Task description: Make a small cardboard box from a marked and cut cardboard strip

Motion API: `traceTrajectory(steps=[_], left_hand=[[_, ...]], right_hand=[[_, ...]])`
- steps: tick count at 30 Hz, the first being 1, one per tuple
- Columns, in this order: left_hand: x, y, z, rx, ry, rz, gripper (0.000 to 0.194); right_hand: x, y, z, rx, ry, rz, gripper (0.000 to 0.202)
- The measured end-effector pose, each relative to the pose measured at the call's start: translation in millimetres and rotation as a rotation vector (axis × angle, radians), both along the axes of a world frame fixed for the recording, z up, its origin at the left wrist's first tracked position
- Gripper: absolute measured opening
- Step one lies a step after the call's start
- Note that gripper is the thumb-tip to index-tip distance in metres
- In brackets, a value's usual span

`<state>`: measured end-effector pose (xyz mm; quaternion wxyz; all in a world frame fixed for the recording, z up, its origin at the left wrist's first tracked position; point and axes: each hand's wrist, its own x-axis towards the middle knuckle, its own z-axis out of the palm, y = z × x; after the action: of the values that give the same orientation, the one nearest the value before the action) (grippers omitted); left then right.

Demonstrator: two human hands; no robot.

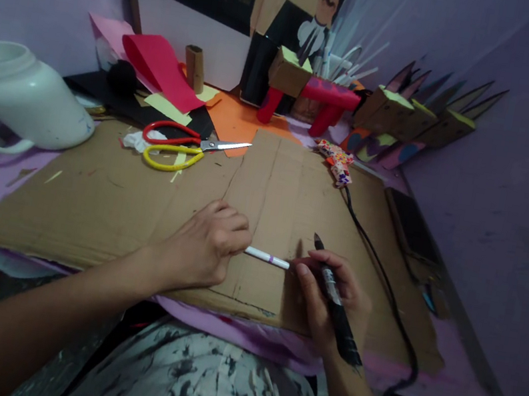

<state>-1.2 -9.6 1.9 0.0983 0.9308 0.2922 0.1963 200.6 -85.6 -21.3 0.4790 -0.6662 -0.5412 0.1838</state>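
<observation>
My left hand point(217, 241) rests on the cardboard sheet point(107, 199), fingers curled closed around one end of a thin white stick point(267, 257) with a purple band. The stick points right, toward my right hand point(336, 298). A slim dark tool point(333, 290) with a pointed tip and a black wrapped handle lies in the grip of my right hand, tip up and away from me. My right thumb and forefinger are close to the stick's free end; whether they touch it I cannot tell. Pencil-like lines run along the cardboard near my left hand.
Scissors point(202, 145) with red and yellow handles lie beyond my left hand. A white mug point(27, 97) stands left. A patterned glue-gun-like tool point(336, 163) trails a black cord point(383, 279) at right. A phone point(412, 226) and paper figures point(313, 91) sit by the walls.
</observation>
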Motion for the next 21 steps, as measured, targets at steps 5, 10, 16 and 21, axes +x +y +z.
traceTrajectory(steps=[5,10,16,21], left_hand=[[-1,1,-0.4,0.002,0.007,0.004,0.016],[-1,0,-1.1,0.008,0.011,0.003,0.015],[-1,0,-2.0,0.023,0.017,0.011,0.014],[-2,0,-1.9,0.02,0.004,0.007,0.014]], right_hand=[[-1,1,-2.0,0.003,-0.017,-0.022,0.018],[-10,-5,6.6,0.021,0.101,-0.075,0.031],[-27,-16,11.1,0.103,0.182,0.099,0.02],[-33,-13,0.9,0.08,0.17,0.151,0.013]])
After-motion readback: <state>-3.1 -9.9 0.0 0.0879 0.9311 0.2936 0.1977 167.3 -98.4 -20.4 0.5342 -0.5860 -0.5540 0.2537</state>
